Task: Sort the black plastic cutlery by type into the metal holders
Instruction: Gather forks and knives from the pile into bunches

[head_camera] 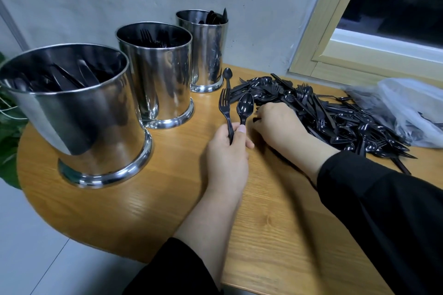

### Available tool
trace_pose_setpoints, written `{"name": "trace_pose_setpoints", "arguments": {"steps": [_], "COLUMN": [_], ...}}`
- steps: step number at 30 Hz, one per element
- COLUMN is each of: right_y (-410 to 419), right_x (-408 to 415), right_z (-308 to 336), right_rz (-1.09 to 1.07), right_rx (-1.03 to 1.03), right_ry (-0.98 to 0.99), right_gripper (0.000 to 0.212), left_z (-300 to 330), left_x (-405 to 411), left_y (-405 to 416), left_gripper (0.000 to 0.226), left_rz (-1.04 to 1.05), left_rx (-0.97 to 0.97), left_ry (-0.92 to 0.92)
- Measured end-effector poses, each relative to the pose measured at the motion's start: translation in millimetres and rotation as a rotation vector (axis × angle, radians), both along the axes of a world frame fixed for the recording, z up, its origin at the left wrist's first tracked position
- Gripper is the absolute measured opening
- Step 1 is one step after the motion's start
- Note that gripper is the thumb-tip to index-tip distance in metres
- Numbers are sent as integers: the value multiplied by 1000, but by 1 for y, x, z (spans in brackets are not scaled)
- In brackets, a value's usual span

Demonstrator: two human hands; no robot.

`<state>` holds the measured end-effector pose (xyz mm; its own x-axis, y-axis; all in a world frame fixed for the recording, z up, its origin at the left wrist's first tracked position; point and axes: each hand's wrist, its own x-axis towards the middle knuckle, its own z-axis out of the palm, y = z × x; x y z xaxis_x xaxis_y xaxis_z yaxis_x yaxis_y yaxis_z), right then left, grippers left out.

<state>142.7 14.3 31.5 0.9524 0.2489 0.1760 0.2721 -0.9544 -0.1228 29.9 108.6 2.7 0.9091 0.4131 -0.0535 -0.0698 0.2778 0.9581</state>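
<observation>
— Nearest us, what's the left hand [227, 148] doing?
— Gripping a fork [225, 112] and spoon [245, 106] upright, beside the metal holders [158, 74].
— And the right hand [278, 124]?
— Curled into the cutlery pile [335, 115]; pinching something, probably.

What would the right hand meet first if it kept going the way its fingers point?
The right hand points up-left along the pile's near edge; first, probably, the loose spoon lying beside the far holder, though depth is unclear.

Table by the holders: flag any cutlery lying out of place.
One black spoon lies alone on the table beside the far holder, apart from the main pile. Nothing else stands out.
</observation>
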Motion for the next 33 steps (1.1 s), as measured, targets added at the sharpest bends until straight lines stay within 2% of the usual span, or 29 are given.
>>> {"name": "trace_pose_setpoints", "arguments": {"steps": [2, 6, 7, 11, 20, 24, 28, 33], "right_y": [-8, -22, -25, -25, -16, -8, -8, -36], "right_x": [-2, -21, -27, -52, -55, -53, -56, -72], "right_z": [9, 34, 39, 45, 16, 9, 7, 19], "right_rz": [-23, -92, -95, 9, -58, -86, -72, -63], "right_rx": [167, 830, 944, 1176, 1155, 1188, 1128, 1029], "right_ry": [-4, 64, 96, 279, 159, 99, 78, 36], "right_gripper": [14, 11, 11, 7, 23, 24, 24, 25], "left_z": [2, 4, 5, 6, 8, 6, -1, -4], "left_x": [-1, -4, -4, -3, -8, -6, -3, -5], "left_y": [-1, -2, -2, -4, -6, -7, -6, -9], "left_gripper": [13, 15, 16, 14, 14, 15, 19, 12], "left_rz": [3, 11, 11, -51, -173, -176, -135, -203], "left_rx": [-24, -32, -32, -20, 42, 83, 144, 180], "left_ry": [6, -4, -10, -13, -37, -51, -72, -71]}}
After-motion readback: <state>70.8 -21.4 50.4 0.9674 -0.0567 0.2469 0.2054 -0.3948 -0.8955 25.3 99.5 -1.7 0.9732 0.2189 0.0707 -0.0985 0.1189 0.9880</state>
